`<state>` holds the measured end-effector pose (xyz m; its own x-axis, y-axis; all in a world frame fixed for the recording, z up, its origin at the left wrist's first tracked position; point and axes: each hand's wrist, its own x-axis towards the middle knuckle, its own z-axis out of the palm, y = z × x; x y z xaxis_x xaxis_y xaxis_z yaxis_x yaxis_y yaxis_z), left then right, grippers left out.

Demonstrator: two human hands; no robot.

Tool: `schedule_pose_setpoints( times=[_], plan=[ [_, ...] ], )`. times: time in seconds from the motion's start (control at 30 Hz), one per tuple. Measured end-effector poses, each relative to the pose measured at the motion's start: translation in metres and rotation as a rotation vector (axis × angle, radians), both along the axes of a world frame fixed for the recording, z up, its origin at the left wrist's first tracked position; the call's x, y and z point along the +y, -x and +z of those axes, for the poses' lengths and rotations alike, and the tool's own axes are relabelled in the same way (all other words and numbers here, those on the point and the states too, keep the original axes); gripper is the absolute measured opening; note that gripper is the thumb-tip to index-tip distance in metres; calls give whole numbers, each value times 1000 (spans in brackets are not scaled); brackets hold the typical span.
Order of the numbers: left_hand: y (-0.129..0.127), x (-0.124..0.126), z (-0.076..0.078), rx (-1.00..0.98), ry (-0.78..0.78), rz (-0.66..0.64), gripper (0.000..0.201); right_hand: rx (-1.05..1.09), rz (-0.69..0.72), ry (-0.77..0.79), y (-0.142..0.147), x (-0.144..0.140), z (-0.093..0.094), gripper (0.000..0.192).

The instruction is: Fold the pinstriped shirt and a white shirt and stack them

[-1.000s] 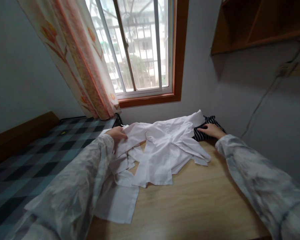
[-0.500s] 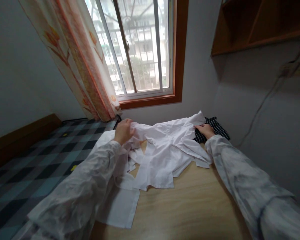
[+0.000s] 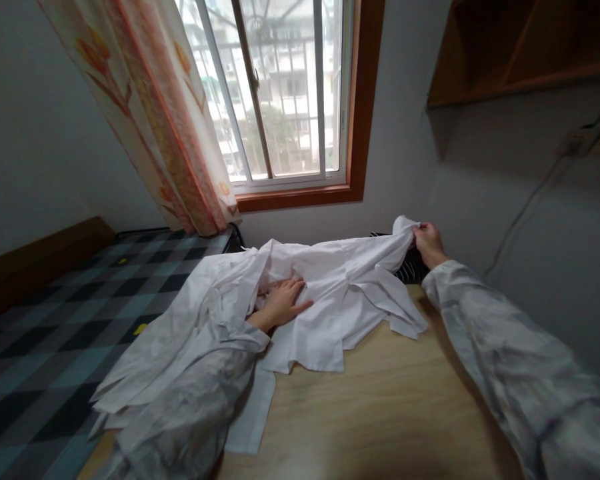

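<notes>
Bright window (image 3: 291, 100), floral curtain (image 3: 153, 120), checked bedding (image 3: 70, 340); wooden shelf (image 3: 517, 57), pale wall (image 3: 405, 133)

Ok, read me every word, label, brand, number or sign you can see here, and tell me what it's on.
No readable text anywhere.
Window frame: tiny dark marks, too small to tell if they're lettering.
Checked bedsheet: yellow patches, too blurred to make out.
Wall socket: too dim and blurred.
White shirt and striped cloth: no lettering shows.

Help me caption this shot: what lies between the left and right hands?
In the head view, white cloth spans the stretch between the left hand and the right hand, with black striped cloth showing near the right one.
</notes>
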<state>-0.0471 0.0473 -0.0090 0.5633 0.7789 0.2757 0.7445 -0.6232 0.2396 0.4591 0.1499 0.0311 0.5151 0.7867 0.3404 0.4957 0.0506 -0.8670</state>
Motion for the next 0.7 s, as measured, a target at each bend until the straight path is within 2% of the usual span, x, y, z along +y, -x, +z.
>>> schedule_pose_setpoints(
  times=[0.1, 0.2, 0.3, 0.43, 0.5, 0.63, 0.7],
  plan=[
    [-1, 0, -1, -15, -1, 1, 54, 129, 79, 45, -9, -2, 16, 23],
    [-3, -1, 0, -68, -27, 6, 42, 228, 182, 87, -10, -10, 20, 18],
    [-3, -3, 0, -139, -47, 15, 28, 233, 213, 171, -10, -19, 9, 20],
    [-3, -4, 2, -145, -62, 17, 20, 99, 169, 254, -9, -27, -12, 14],
    [-3, -5, 4, -127, -73, 17, 19, 14, 99, 237, -9, -30, -20, 28],
    [-4, -8, 5, -118, -83, 17, 19, -328, -214, 266, -4, -33, -30, 69],
    [-3, -9, 5, -122, -80, 23, 18, -392, -331, 307, 1, -34, -36, 82]
  ],
)
